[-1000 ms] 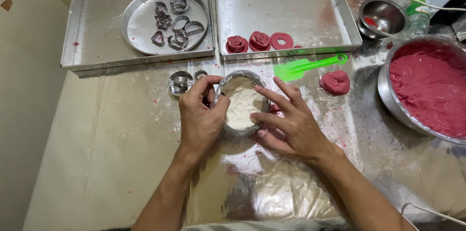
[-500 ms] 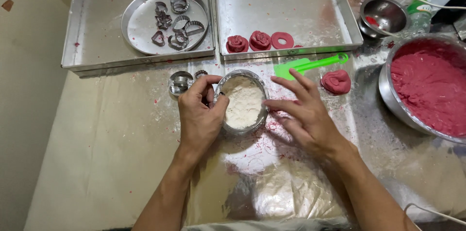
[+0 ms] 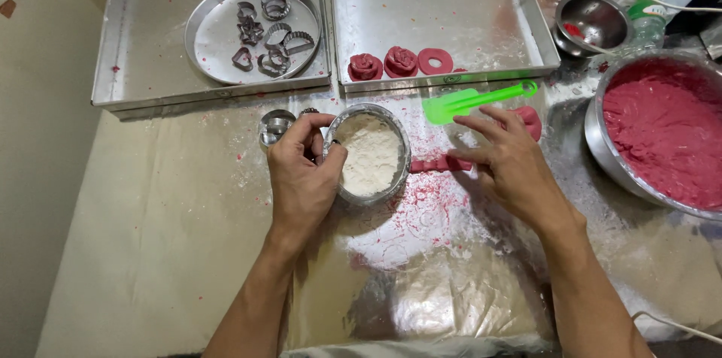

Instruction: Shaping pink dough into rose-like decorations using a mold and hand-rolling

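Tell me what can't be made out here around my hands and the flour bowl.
All in the head view:
- The left hand covers the flour bowl's left rim and part of a small metal cutter.
- The right hand hides part of the pink dough strip and the dough lump.
- The big bowl of pink dough is cut off by the right edge.

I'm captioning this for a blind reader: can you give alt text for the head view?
A person's left hand grips the rim of a small metal bowl of flour on a floured worktop, while the right hand rests on a red dough strip. Behind lie a green spatula and baking trays.
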